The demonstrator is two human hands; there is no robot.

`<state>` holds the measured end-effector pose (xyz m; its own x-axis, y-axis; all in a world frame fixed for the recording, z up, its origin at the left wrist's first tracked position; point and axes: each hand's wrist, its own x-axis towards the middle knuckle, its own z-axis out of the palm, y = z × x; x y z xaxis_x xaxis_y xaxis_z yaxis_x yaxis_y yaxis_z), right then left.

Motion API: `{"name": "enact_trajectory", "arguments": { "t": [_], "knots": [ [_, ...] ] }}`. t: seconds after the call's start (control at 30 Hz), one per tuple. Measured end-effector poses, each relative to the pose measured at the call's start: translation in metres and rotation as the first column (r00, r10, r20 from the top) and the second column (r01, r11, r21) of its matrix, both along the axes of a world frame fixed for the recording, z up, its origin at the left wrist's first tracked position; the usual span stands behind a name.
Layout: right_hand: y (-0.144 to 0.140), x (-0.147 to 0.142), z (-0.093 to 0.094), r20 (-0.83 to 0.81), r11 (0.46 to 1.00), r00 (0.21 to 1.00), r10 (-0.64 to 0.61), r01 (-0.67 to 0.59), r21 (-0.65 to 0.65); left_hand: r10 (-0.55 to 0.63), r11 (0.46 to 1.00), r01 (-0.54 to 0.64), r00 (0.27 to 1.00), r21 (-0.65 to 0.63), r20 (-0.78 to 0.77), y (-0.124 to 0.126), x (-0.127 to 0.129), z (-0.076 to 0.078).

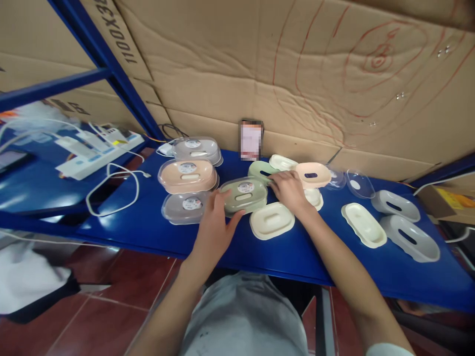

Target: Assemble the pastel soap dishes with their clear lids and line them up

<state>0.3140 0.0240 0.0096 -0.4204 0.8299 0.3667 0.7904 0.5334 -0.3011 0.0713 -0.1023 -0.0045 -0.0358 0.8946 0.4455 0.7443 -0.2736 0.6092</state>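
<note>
Table point(144, 232): layout from left to right

Power strip point(97, 154) with plugs at far left; white cable point(137, 184) looped in front. Next, three lidded boxes in a column: rear box point(202, 148) in grey, pink box point(174, 175) in the middle, front box point(181, 210) in grey nearest the edge. Round label on each lid.

Left hand point(214, 225) closed around the left end of green box point(248, 198), thumb along the front. Green box at mid-table, lid on. Phone point(251, 142) upright against cardboard point(204, 89) behind. Green shell point(258, 170) just behind green box; front tray point(272, 221) just to the front right.

Right hand point(291, 190) over the right end of green shell, fingers bent; grip or mere contact impossible to tell. Rear tray point(282, 161) just beyond. Pink shell point(322, 174) just beside right hand, slot upward. Farther right, clear lid point(365, 184) with white label, then cream tray point(363, 225). At far right, two grey shells point(421, 241), one behind the other.
</note>
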Motion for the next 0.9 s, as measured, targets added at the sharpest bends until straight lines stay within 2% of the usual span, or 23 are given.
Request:
{"name": "enact_trajectory", "arguments": {
  "t": [0.1,0.23,0.27,0.37,0.47,0.53,0.6,0.67,0.73,0.8,0.9],
  "knots": [
    [-0.018,0.012,0.014,-0.12,0.998,0.991,-0.058,0.061,0.023,-0.017,1.0,0.016,1.0,-0.023,-0.005,-0.004,0.001,-0.003],
    [-0.084,0.048,0.023,-0.339,0.987,0.932,-0.13,0.155,0.048,-0.007,0.999,0.007,1.0,-0.041,-0.018,0.014,0.01,-0.015],
    [-0.103,0.057,0.02,-0.392,0.984,0.91,-0.132,0.168,0.059,-0.007,0.999,0.006,1.0,-0.046,-0.023,0.021,0.013,-0.019],
    [-0.153,0.083,0.001,-0.358,0.97,0.92,-0.161,0.215,0.117,-0.004,0.998,0.002,0.999,-0.059,-0.038,0.037,0.021,-0.022],
    [-0.182,0.097,-0.023,-0.287,0.966,0.942,-0.176,0.222,0.134,0.021,0.999,-0.024,0.996,-0.039,-0.087,0.033,0.029,-0.012],
    [-0.191,0.1,-0.035,-0.28,0.97,0.944,-0.175,0.214,0.114,-0.017,1.0,0.019,0.991,0.013,-0.135,0.017,0.035,-0.004],
    [-0.193,0.098,-0.039,-0.297,0.972,0.939,-0.172,0.211,0.106,-0.139,0.988,0.148,0.971,0.033,-0.193,-0.004,0.04,-0.001],
    [-0.189,0.091,-0.038,-0.3,0.977,0.944,-0.14,0.181,0.113,-0.266,0.963,0.269,0.933,-0.019,-0.242,-0.021,0.04,-0.006],
    [-0.182,0.08,-0.034,-0.268,0.987,0.961,-0.07,0.106,0.119,-0.35,0.937,0.341,0.901,-0.081,-0.257,-0.031,0.035,-0.017],
    [-0.173,0.069,-0.031,-0.227,0.993,0.974,0.01,0.017,0.113,-0.391,0.92,0.375,0.891,-0.112,-0.232,-0.033,0.027,-0.026],
    [-0.16,0.055,-0.029,-0.186,0.994,0.978,0.09,-0.077,0.076,-0.375,0.927,0.364,0.908,-0.091,-0.187,-0.032,0.015,-0.031]
  ]
}}
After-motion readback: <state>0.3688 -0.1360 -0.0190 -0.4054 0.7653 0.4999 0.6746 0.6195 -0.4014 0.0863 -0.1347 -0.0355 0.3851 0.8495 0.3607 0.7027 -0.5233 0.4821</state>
